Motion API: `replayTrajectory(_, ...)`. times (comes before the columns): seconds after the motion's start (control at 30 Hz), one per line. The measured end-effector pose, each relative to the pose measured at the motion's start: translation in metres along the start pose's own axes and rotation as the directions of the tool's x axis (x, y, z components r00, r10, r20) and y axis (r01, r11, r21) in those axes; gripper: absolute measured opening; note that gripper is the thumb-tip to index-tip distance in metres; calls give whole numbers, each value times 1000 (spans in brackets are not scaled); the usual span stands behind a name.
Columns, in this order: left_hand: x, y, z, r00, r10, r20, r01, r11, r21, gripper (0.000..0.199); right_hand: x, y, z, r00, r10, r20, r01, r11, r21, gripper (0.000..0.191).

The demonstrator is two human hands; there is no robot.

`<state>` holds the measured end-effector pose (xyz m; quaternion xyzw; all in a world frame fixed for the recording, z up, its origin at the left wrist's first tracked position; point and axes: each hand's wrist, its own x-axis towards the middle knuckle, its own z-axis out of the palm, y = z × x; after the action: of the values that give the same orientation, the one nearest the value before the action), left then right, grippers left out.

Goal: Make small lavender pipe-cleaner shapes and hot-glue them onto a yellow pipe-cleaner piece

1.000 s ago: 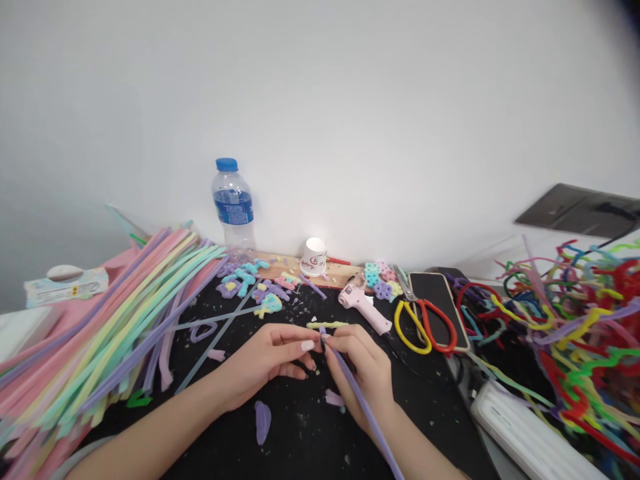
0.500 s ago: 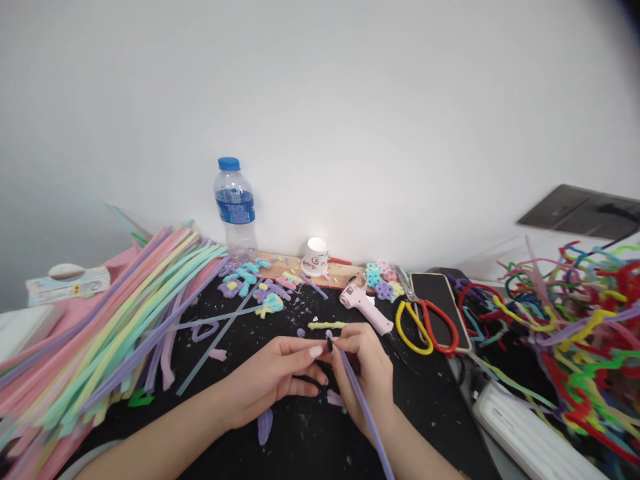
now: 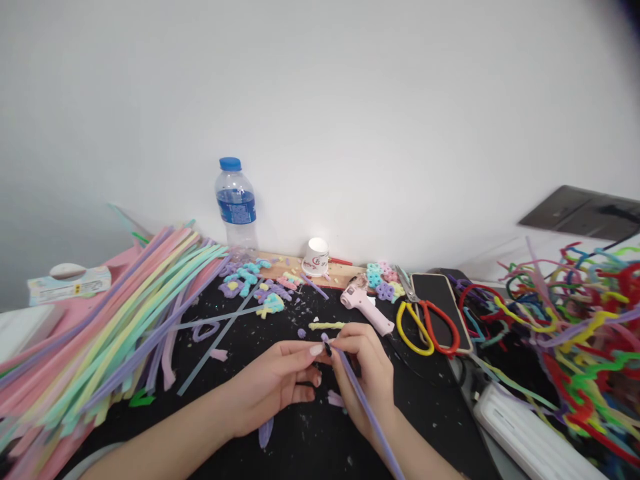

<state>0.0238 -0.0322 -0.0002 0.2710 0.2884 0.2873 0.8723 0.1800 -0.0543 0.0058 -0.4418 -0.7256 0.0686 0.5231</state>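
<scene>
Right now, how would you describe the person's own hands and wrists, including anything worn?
The left hand and right hand show no gloves, rings, watch or sleeves at the wrists. The left thumbnail looks pale; a dark patch by the right fingertips may be nail polish.

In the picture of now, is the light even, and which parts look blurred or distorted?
Head view: the wall is softly lit, greyer toward the left, with a dark upper right corner; head view: tangled stems near the right edge look smeared and stretched; head view: the purple stem is clearer, its tip too small for detail.
</scene>
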Motion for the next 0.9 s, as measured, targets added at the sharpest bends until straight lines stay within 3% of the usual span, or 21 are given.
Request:
replayTrajectory(0.17,-1,0,3,1000,-17,0,17,1000,-1,17,-1,0,1,999,-29,-44,28,999,-27,13)
replayTrajectory(0.43,-1,-2,1,1000,-8,-18,7,999,-45,14,-3,2,2,999,-45,12,45,999,-8,15)
replayTrajectory(0.67,1,-5,1,997,41,-65,-45,996,-70,14,-3,0,3,999,-30,44,32,998,-52,12)
replayTrajectory(0.9,4,-5,-1,976,143,-163,-149,988,-29,15,0,3,2,990,-129,59,133,988,-77,26)
